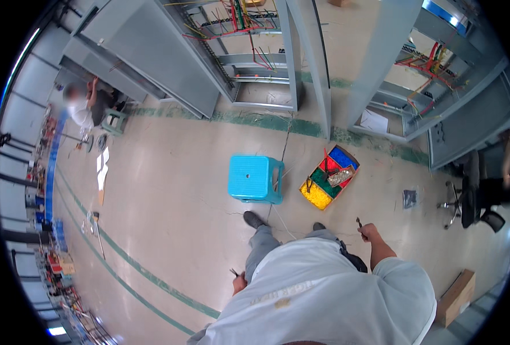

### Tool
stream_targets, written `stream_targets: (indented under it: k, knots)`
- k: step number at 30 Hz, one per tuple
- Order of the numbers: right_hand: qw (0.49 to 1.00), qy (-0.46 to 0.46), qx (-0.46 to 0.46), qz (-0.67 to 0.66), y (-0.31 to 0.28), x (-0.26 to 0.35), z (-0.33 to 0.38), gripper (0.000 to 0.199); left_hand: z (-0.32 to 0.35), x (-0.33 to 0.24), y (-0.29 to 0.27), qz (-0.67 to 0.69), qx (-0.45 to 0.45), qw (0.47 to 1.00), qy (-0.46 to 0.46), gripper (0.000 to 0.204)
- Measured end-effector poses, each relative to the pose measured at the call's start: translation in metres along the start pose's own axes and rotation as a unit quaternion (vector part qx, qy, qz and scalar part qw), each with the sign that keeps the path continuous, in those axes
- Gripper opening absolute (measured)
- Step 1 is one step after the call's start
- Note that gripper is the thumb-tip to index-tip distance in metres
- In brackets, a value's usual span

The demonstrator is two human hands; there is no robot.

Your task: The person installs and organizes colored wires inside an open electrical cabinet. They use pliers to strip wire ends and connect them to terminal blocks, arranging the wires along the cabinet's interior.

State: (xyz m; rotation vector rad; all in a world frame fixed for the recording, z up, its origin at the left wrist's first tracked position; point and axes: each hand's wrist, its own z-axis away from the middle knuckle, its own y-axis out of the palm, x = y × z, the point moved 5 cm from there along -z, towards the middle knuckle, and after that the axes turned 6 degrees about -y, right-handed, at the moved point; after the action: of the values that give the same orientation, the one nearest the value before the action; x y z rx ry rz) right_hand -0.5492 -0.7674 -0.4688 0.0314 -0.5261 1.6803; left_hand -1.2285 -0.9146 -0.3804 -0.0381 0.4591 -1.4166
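Observation:
Beside my left hip, my left hand (239, 283) is closed on a small dark hand tool (234, 272) whose two thin prongs stick out past the fingers; its exact kind is too small to tell. Out to the right, my right hand (368, 232) grips a dark pliers-like tool (359, 222), its tip pointing away from me. Nearest ahead of that hand is a box (337, 198) on the floor, divided into compartments of blue, red, green and yellow small parts. On top of the parts lie a clear bag of small metal pieces (341, 176) and dark-handled tools.
A blue plastic stool (249, 177) stands ahead of my feet. Grey cabinets (266, 92) with open frames and coloured wires line the far side. At the far left a person (82, 109) works near a green stool (114, 122). An office chair (467, 201) and a cardboard box (456, 297) are right.

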Motion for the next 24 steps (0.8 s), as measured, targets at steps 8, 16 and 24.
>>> stream_targets:
  k: [8, 16, 24]
  knots:
    - [0.989, -0.010, 0.008, -0.150, 0.195, 0.096, 0.085, 0.025, -0.133, -0.234, -0.171, 0.075, -0.005, 0.993, 0.096, 0.042]
    - [0.975, -0.084, 0.037, -0.200, 0.289, 0.210, 0.161, 0.024, -0.192, -0.383, -0.222, 0.000, 0.074, 0.991, 0.107, 0.035]
    - [0.977, 0.030, 0.000, -0.210, 0.316, 0.238, 0.082, 0.031, -0.178, -0.437, -0.167, -0.051, 0.134, 0.982, 0.127, 0.037]
